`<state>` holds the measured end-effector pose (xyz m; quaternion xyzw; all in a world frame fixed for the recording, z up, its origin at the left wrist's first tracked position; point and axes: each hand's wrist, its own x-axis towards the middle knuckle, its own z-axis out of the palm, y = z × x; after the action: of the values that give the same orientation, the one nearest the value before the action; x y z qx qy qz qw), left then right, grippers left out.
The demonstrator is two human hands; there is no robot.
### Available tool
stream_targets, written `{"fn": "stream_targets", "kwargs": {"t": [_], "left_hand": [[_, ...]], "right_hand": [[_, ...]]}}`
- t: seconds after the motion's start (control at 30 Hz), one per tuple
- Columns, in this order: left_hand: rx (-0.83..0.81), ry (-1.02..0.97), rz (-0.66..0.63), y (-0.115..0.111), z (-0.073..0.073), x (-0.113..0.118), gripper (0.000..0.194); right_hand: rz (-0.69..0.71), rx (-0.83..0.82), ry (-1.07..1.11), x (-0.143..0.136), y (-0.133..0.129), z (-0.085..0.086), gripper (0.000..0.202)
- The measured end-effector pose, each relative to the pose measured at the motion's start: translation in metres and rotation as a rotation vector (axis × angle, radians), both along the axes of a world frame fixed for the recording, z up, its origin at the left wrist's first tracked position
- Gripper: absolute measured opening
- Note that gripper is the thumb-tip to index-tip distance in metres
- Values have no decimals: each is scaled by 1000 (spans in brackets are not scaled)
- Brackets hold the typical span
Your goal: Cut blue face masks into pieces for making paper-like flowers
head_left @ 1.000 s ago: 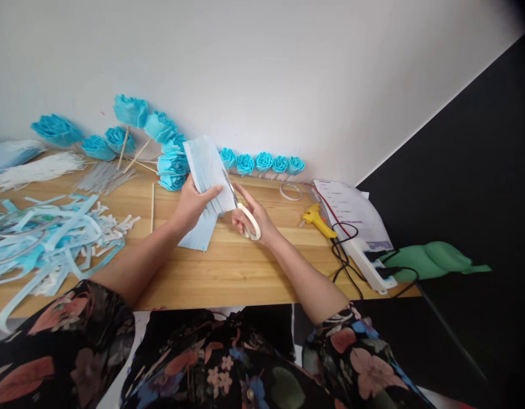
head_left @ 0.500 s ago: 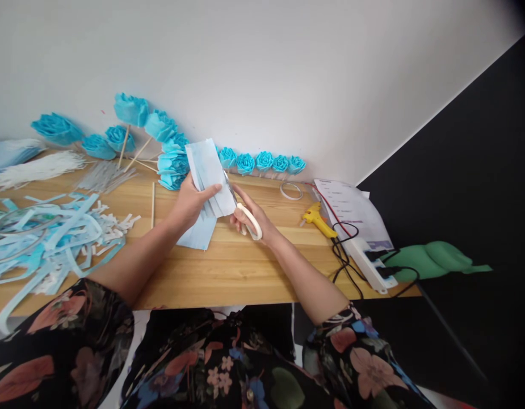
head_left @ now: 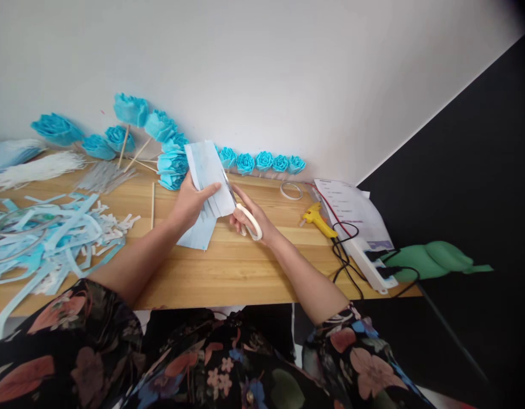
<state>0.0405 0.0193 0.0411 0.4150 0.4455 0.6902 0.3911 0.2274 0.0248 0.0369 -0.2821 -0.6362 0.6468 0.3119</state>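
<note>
Pale blue sheets (head_left: 15, 156) lie stacked at the far left edge of the wooden table (head_left: 253, 278), against the wall. Just in front is a bundle of thin white strips (head_left: 43, 168). Nearer the person, a tangled heap of blue and white offcuts (head_left: 62, 233) covers the table's left end, one long strip hanging over the front edge. Behind these, large blue flowers (head_left: 130, 109) stand or lean along the wall, some on visible wooden stems. Thin grey strips (head_left: 101, 176) lie below them, and a single wooden stick (head_left: 152, 204) lies farther right.

At the centre, the left hand (head_left: 193, 200) pinches a pleated blue sheet (head_left: 206, 165), thumb flat on its face, fingers behind. The sheet is held tilted above the table. Beneath it, a second blue sheet (head_left: 198, 234) rests on the wood, partly covered. Along the raised sheet's right edge run the blades of white-handled scissors (head_left: 255, 223); it cannot be told from this angle whether they are fully closed. The right hand (head_left: 261, 215) is curled around the handles, with one finger extended beside the blades.

Five smaller blue flowers (head_left: 263, 161) form a row behind. Farther right lie a pale ring (head_left: 291, 191), a yellow glue gun (head_left: 318, 219), a printed paper (head_left: 351, 207), a white power strip (head_left: 368, 264) with black cables, and a green object (head_left: 428, 260).
</note>
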Motion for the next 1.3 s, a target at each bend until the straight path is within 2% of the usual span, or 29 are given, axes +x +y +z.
{"fn": "stream_targets", "kwargs": {"t": [0.37,0.97,1.3], "left_hand": [[-42,66,-6,-5,1,6,68],[-20,52,-2,-5,0,7,71],[-3,53,-10,-3,-4,6,67]], "right_hand": [[-15,31,-23,1,2,-1,102],[-54,11,2,-1,0,1,105],[-79,14,-19,-2,-4,6,97]]}}
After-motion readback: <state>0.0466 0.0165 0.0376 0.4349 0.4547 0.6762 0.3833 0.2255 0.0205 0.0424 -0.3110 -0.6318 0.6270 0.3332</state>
